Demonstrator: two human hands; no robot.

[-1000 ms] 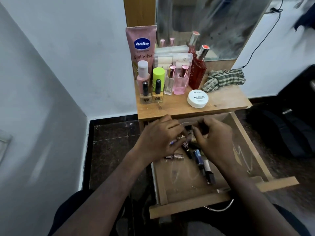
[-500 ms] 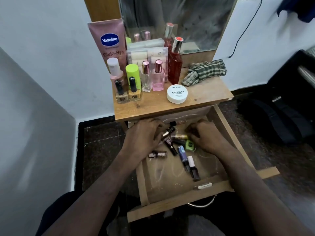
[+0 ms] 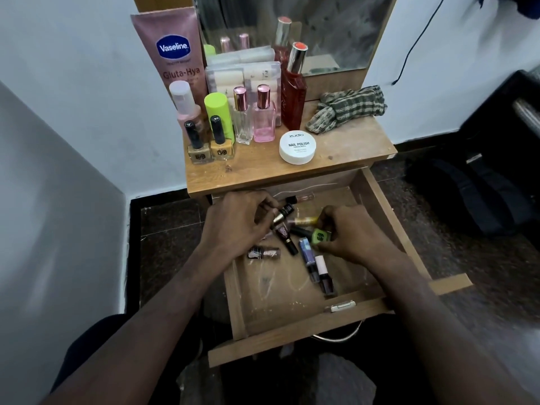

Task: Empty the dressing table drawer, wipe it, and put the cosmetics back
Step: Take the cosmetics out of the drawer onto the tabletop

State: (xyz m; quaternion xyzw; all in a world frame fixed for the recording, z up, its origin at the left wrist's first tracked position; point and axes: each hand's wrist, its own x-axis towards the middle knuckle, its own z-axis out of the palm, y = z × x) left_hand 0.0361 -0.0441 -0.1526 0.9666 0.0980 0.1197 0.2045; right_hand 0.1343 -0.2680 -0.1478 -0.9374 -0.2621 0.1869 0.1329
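Note:
The wooden drawer [image 3: 295,331] is pulled out below the dressing table top [image 3: 347,150]. Several small nail polish bottles lie in it. My left hand [image 3: 233,223] is inside the drawer's back left, fingers closed on a dark bottle with a gold band [image 3: 283,214]. My right hand [image 3: 350,232] pinches a green nail polish bottle [image 3: 320,236] near the middle. A glittery bottle [image 3: 263,253], a blue one [image 3: 306,251] and a white-capped dark one [image 3: 324,273] lie loose on the dusty drawer floor.
On the table top stand a pink Vaseline tube [image 3: 172,51], perfume bottles [image 3: 263,118], two tan nail polishes [image 3: 209,144], a white nail polish wipes tub [image 3: 297,147] and a checked cloth [image 3: 347,109]. A mirror [image 3: 306,27] stands behind. A dark bag [image 3: 479,197] lies right.
The view has shifted, so the table sits further left in frame. My hands have spread slightly apart in the drawer; the right hand now holds the green bottle.

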